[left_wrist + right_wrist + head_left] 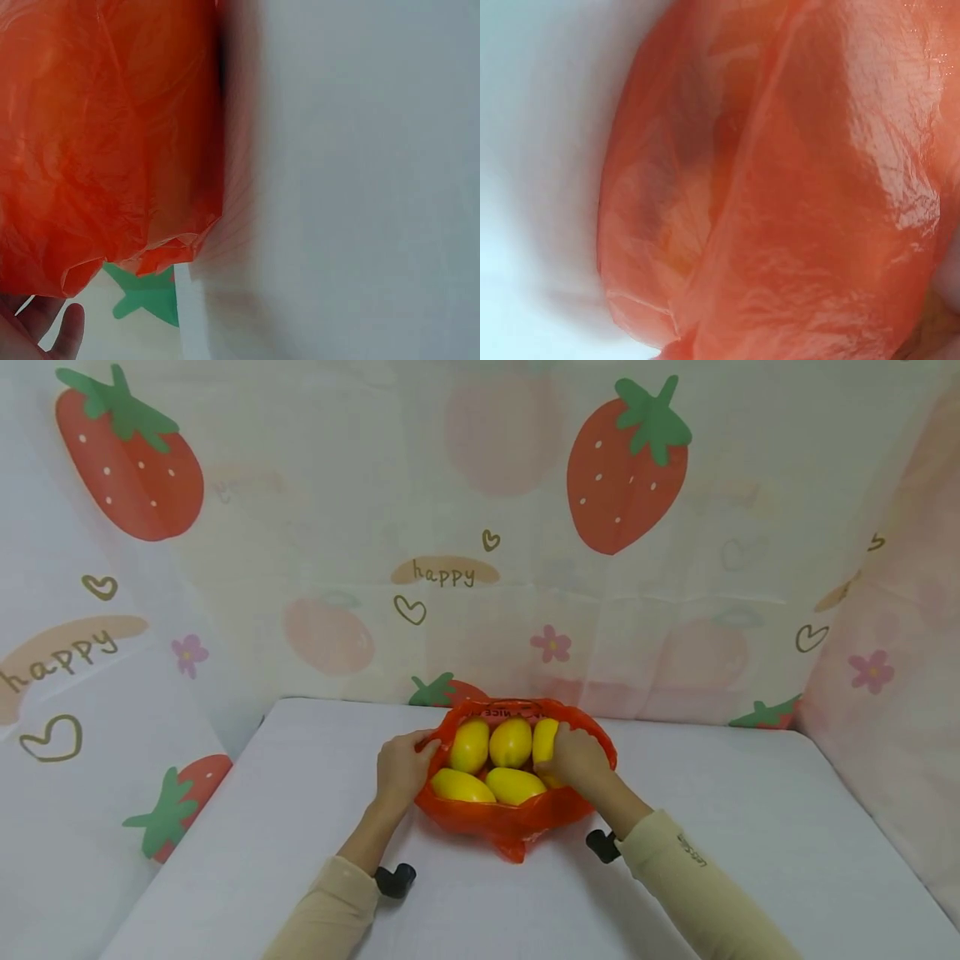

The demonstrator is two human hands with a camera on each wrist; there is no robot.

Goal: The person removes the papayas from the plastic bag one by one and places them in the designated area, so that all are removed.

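A red plastic bag (480,818) sits with its mouth wide on the white table, holding several yellow lemons (511,743). At its left rim, my left hand (401,768) pinches the plastic. My right hand (581,764) reaches over the right side into the bag and grips the rightmost lemon (545,739), partly covering it. In the left wrist view, the bag (112,150) hangs close, with fingers (70,330) under its edge. Thin red plastic (780,187) fills most of the right wrist view, and only a sliver of the hand shows at the right edge.
White cloth covers the table (712,827). Behind it stands a curtain (337,527) printed with strawberries, hearts and the word happy, and similar cloth hangs on both sides. Small black devices (395,881) are worn at both wrists.
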